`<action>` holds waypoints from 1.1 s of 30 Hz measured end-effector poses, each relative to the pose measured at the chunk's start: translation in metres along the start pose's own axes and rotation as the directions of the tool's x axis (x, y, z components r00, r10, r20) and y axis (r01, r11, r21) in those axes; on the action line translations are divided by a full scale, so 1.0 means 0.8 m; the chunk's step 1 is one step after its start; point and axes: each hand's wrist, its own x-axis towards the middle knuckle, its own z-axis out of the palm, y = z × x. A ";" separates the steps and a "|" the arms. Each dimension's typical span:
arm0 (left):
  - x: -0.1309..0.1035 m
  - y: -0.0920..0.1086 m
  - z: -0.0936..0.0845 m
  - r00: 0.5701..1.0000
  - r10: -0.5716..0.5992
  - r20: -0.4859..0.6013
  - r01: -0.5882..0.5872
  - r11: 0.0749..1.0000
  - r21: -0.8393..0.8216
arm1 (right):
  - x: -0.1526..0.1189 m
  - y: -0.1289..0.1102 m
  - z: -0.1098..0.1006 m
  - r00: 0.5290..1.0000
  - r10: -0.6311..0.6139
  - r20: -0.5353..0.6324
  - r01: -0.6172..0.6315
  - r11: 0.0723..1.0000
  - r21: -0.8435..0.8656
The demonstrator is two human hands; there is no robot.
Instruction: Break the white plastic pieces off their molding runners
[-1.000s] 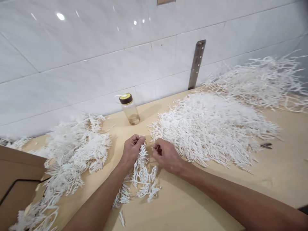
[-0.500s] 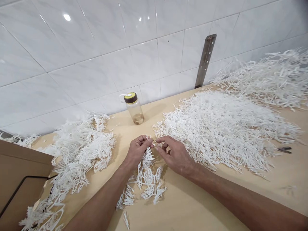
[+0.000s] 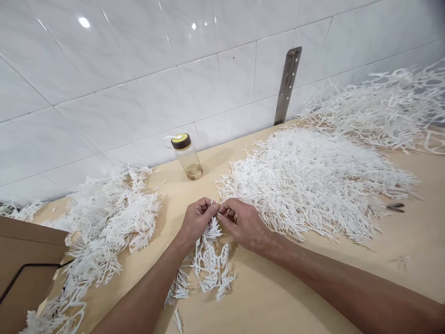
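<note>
Broadly, a tiled wall (image 3: 104,83) rises behind a pale desk (image 3: 278,297). Across the desk's right side spreads a wide heap of white sprigs (image 3: 313,181), and a looser left-hand heap (image 3: 111,218) lies beside a cardboard box (image 3: 31,260). A lidded bottle (image 3: 187,160) stands near the wall, between the heaps. Below it, the left hand (image 3: 199,220) pinches with thumb and forefinger; the right hand (image 3: 241,222) is curled, its fingertips meeting the left's, though whether they grip anything I cannot tell. Just under them is a branched white cluster (image 3: 208,260), which looks light, springy and apt to tangle; its thicker stems should offer the surest hold. Smallest, a thin white sprig (image 3: 212,202) pokes up from the left hand's pinch, probably bendy and easily snapped, so best taken close to its base.
</note>
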 end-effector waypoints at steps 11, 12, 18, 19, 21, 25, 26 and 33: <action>0.002 -0.002 0.001 0.997 0.054 -0.047 -0.051 0.997 0.066 | 0.003 -0.001 -0.001 0.997 0.057 0.058 -0.055 0.998 -0.034; 0.002 -0.002 0.001 0.996 0.066 -0.056 -0.061 0.995 0.074 | 0.003 0.000 -0.001 0.997 0.048 0.065 -0.045 0.998 -0.037; 0.002 -0.002 0.003 0.985 0.118 -0.126 -0.101 0.986 0.133 | 0.000 -0.006 0.000 0.982 -0.168 0.086 0.180 0.971 -0.158; 0.003 0.001 0.001 0.983 0.111 -0.149 -0.090 0.986 0.141 | -0.001 -0.009 0.000 0.973 -0.213 0.090 0.226 0.958 -0.177; 0.003 0.006 -0.001 0.979 0.080 -0.185 -0.057 0.990 0.128 | -0.001 -0.014 -0.003 0.964 -0.258 0.063 0.266 0.946 -0.186; 0.002 0.011 -0.006 0.980 -0.022 -0.196 0.022 1.000 0.001 | 0.010 -0.016 -0.029 0.953 -0.266 -0.141 0.243 0.956 -0.161; 0.002 0.011 -0.007 0.979 -0.040 -0.200 0.034 0.999 -0.031 | 0.014 -0.014 -0.040 0.937 -0.284 -0.203 0.249 0.952 -0.180; 0.008 0.002 -0.013 0.988 -0.105 -0.115 0.059 0.935 -0.351 | 0.038 0.006 -0.101 0.843 -0.304 -0.444 0.049 0.865 -0.500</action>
